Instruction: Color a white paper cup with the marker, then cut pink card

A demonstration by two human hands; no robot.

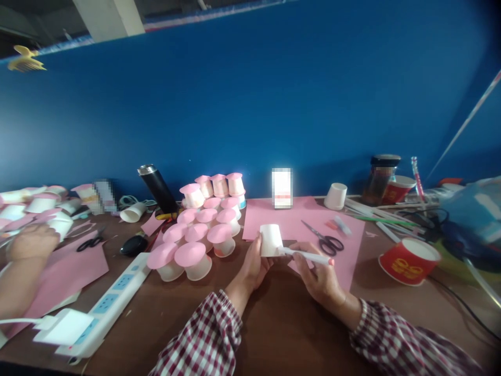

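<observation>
A plain white paper cup [271, 241] is held upright in my left hand [252, 265], whose fingers wrap its lower left side. My right hand [321, 279] grips a white marker [312, 256] with a reddish end pointing right. The marker's other end meets the cup's lower right side. Pink paper [258, 217] lies behind both hands, with black-handled scissors [330, 244] resting on it. To the left of my left hand stand several cups with pink cone tops [194, 254].
A power strip [113, 300], black bottle [157, 188] and another person's hand [34, 242] are on the left. A lit phone [282, 189] stands behind. On the right are a red paper bowl [409, 263], a white cup [335, 196] and a dark jar [379, 180].
</observation>
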